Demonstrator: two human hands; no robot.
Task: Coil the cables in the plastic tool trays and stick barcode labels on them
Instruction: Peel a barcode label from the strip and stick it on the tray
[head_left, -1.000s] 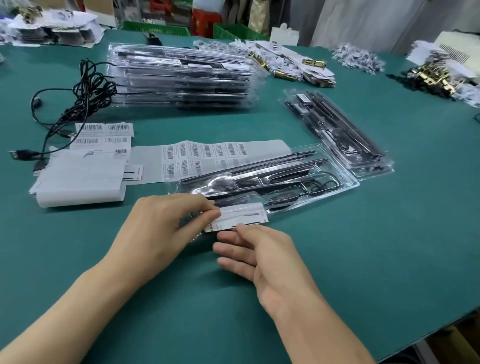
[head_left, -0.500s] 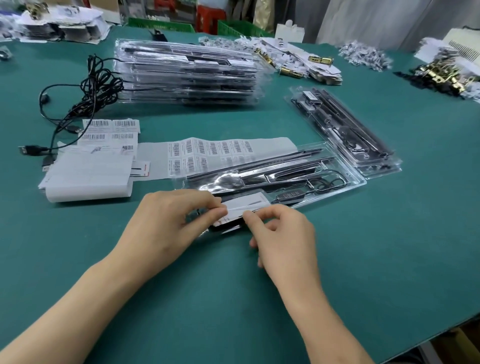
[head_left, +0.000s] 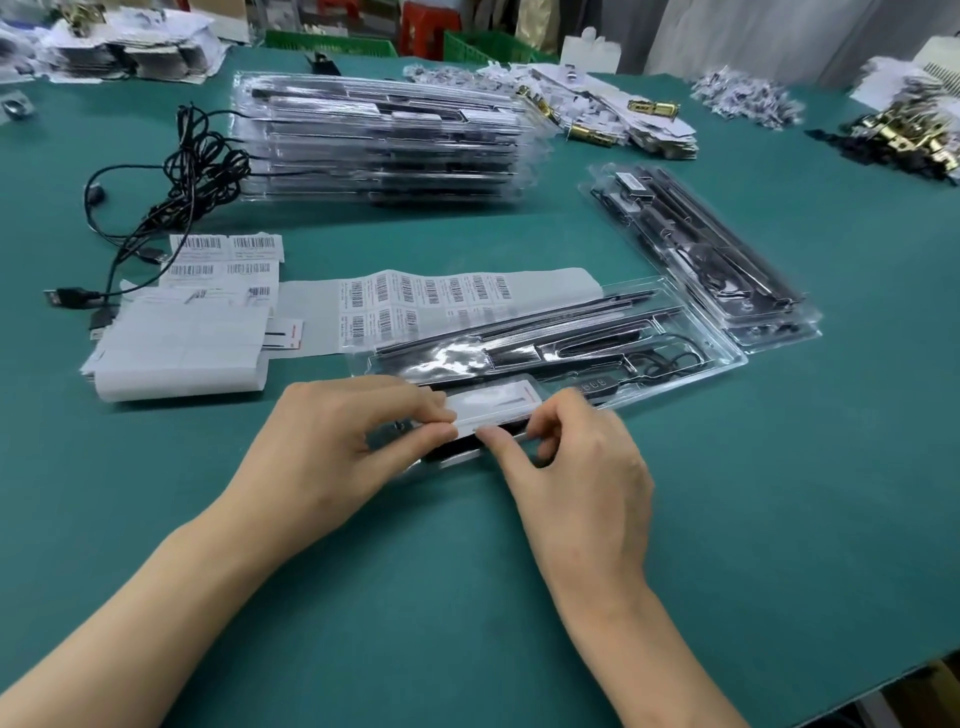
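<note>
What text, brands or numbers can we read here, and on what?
Nothing reads clearly; no text can be quoted.
Label strip: barcodes plus fine print, too small.
Loose label sheets: barcodes, digits blurred.
White label pinched by left hand and right hand: red mark, print blurred.
Card: red print, unreadable.
Tray stack labels: blurred.

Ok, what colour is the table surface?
The table is teal green; the head view shows it best.
</note>
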